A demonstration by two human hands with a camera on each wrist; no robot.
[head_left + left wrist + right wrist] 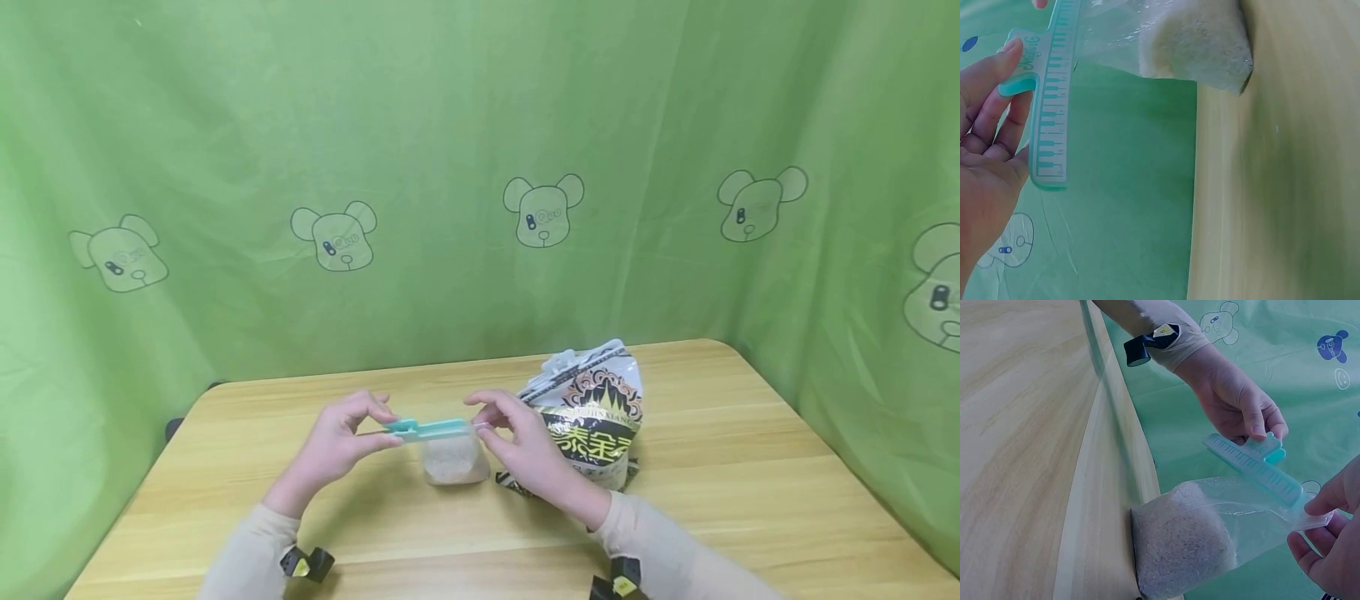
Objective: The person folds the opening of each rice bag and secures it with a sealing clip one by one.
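Observation:
A teal bag clip [438, 431] with a piano-key pattern [1054, 106] is pinched at its handle between the thumb and fingers of my left hand [337, 437]. Beside it, my right hand [528, 446] pinches the top edge of a clear plastic bag [453, 462]. White rice [1182, 544] fills the bag's lower part, which rests on the table. The clip's long bar lies along the bag's upper part, close to my right fingertips [1315, 507]. Whether it clamps the plastic, I cannot tell.
A larger printed bag [592, 442] in black, gold and white stands just right of and behind my right hand. A pale clip [561, 361] sits at its slanted top. Behind the wooden table [712, 475] hangs a green curtain [450, 125] with bear-head drawings.

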